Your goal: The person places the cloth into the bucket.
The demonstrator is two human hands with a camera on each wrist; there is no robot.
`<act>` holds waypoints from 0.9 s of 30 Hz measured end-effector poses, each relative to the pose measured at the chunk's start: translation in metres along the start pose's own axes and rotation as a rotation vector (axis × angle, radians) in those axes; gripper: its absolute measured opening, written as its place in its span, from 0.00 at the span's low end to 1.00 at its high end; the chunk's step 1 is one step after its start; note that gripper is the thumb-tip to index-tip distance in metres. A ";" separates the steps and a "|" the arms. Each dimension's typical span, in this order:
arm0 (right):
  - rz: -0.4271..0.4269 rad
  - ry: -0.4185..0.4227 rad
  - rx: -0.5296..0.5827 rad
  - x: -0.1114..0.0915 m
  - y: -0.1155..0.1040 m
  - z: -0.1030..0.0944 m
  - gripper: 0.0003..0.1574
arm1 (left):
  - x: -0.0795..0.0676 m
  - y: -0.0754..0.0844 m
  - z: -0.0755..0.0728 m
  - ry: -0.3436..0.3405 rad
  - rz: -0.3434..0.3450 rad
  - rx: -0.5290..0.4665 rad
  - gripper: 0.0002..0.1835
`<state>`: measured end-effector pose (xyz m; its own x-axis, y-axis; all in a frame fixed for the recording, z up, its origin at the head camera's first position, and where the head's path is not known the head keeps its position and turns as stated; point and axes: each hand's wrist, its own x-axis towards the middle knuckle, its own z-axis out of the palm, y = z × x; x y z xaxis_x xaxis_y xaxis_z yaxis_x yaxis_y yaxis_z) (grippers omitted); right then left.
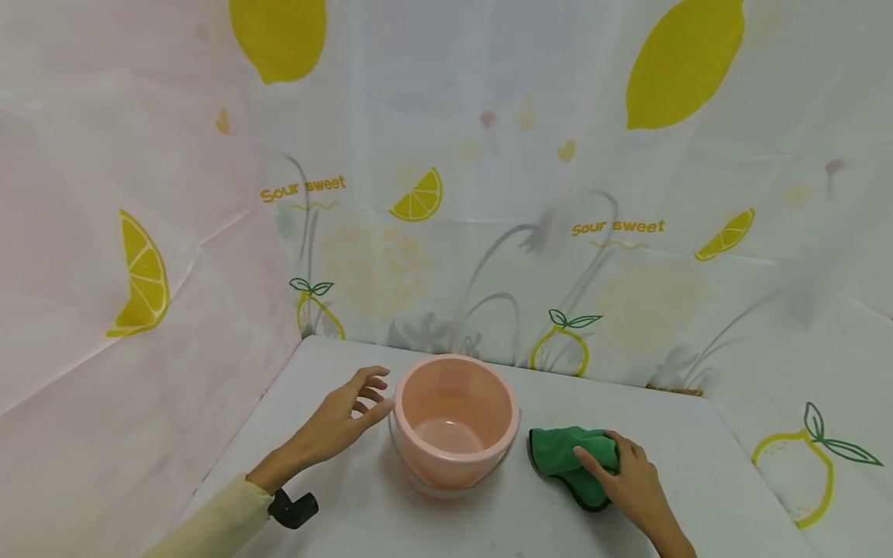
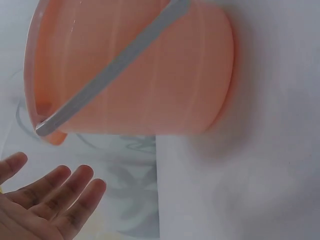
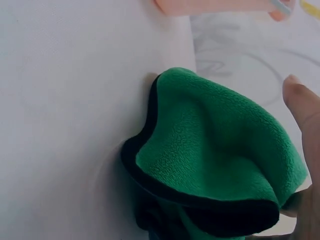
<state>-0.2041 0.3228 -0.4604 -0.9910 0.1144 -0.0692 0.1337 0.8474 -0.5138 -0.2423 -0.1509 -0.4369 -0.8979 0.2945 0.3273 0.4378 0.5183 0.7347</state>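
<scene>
A pink bucket (image 1: 456, 457) with a grey handle (image 2: 107, 77) stands upright on the white table, its inside bare in the head view. Just left of its rim is my left hand (image 1: 342, 418), fingers spread and slightly bent, holding nothing; the thumb tip comes right to the rim in the head view. On the right, a green cloth (image 1: 572, 453) with black edging lies bunched up. My right hand (image 1: 635, 480) has its fingers curled at the cloth's right side, partly hidden behind it in the right wrist view. Its thumb (image 3: 300, 100) stands out straight, apart from the fingers.
The white tabletop (image 1: 335, 504) meets a hanging sheet (image 1: 474, 256) printed with lemons at the back and both sides. A black strap device (image 1: 293, 509) sits on the left wrist, by a cream sleeve (image 1: 216, 519).
</scene>
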 end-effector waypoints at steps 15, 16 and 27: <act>-0.006 0.049 -0.003 0.015 -0.007 0.025 0.62 | 0.003 0.008 0.011 -0.060 0.042 -0.059 0.32; -0.018 0.060 -0.013 0.016 -0.007 0.026 0.61 | 0.003 0.007 0.012 -0.064 0.044 -0.058 0.32; -0.127 0.144 0.013 0.017 -0.001 0.027 0.45 | 0.004 0.007 0.016 -0.079 0.051 -0.076 0.34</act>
<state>-0.2209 0.3097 -0.4839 -0.9895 0.0807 0.1196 0.0065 0.8530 -0.5218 -0.2417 -0.1334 -0.4397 -0.8667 0.3826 0.3201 0.4755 0.4395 0.7620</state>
